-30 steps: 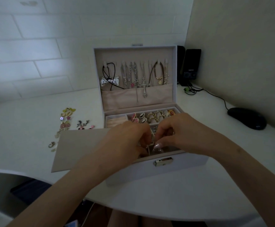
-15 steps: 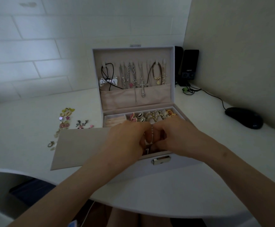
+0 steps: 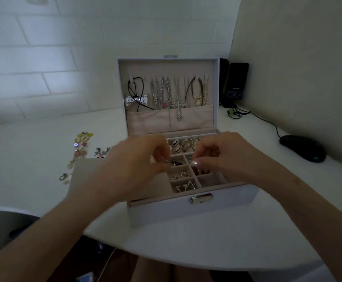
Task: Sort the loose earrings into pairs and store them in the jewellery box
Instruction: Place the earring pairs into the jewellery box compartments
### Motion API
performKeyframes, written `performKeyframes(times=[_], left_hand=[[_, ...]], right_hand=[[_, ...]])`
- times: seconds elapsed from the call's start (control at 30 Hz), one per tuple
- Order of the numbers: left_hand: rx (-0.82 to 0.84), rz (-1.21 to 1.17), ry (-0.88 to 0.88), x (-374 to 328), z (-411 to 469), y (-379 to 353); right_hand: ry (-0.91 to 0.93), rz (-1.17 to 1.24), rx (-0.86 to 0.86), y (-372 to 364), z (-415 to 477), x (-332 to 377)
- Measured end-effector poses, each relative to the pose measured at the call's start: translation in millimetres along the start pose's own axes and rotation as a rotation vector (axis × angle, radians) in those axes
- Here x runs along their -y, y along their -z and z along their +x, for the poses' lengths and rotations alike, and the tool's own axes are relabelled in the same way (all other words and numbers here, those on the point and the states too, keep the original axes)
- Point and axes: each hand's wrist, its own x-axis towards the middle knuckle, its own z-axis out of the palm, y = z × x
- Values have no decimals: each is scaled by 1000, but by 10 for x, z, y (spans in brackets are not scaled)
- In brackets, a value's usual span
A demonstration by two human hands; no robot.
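White brick wall (image 3: 44, 68) backs a white surface (image 3: 33, 190) that runs into a beige corner on the right. At its middle stands the jewellery box (image 3: 186, 210), its lid (image 3: 166, 68) upright and hung with necklaces (image 3: 166, 94) above a fabric pocket. Both hands hover over the divided tray. The left hand (image 3: 133, 169) has its fingers curled and the tips drawn together above the middle compartments. The right hand (image 3: 227, 157) has its thumb pressed toward curled fingers just beside it. Whether either hand pinches anything is too small to tell.

A flat beige panel (image 3: 84, 176) lies against the box's left side, under the left wrist. A black mouse (image 3: 302, 147) sits well to the right, and a dark speaker (image 3: 237, 80) stands behind the box. Loose earrings (image 3: 80, 151) lie in a scattered column on the surface left of the panel. More earrings (image 3: 181, 177) lie in the front compartments, with rings (image 3: 184, 145) along the back row. A metal clasp (image 3: 201, 198) sits on the box front.
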Motion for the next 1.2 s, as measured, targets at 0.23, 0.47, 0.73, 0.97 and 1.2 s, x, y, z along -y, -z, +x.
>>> performKeyframes(times=[0.23, 0.47, 0.73, 0.97, 1.2], left_hand=[[-161, 93, 200, 667, 33, 615], [-44, 141, 402, 1517, 242, 549], [-42, 148, 416, 1896, 504, 69], [11, 214, 531, 1910, 610, -86], [-99, 80, 483, 2058, 525, -13]], right_hand=[[151, 21, 48, 1, 373, 424], [351, -183, 123, -516, 1250, 929], [416, -718, 180, -1146, 1862, 999], [165, -681, 314, -1430, 2150, 1011], [88, -673, 320, -1455, 2174, 1014]])
